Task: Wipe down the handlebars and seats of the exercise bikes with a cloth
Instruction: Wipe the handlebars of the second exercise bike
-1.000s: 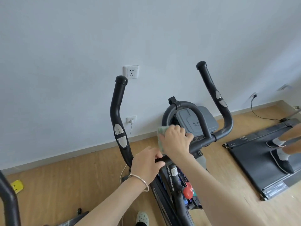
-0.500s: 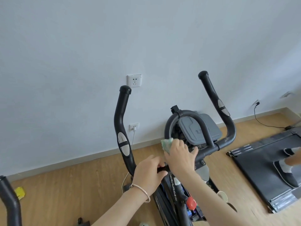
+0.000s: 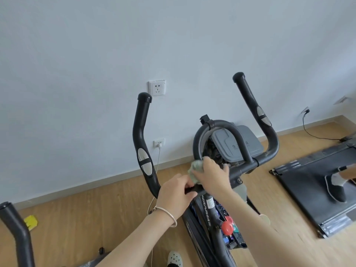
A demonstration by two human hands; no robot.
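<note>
A black exercise bike stands in front of me, its handlebar (image 3: 141,143) rising in two upright grips with a rounded inner loop (image 3: 217,125) between them. My left hand (image 3: 176,195) is wrapped around the crossbar just left of the stem. My right hand (image 3: 212,177) presses a pale green cloth (image 3: 195,168) against the base of the inner loop's left side. The seat is out of view.
Another bike's black handlebar (image 3: 17,232) pokes in at the lower left. A treadmill (image 3: 312,185) lies on the floor to the right with another person's feet on it. A white cable (image 3: 157,166) hangs from a wall socket. A red knob (image 3: 227,227) sits on the stem.
My right hand with the cloth has slid slightly up the left side of the inner loop. My left hand keeps its grip on the crossbar. The other person's feet have shifted on the treadmill.
</note>
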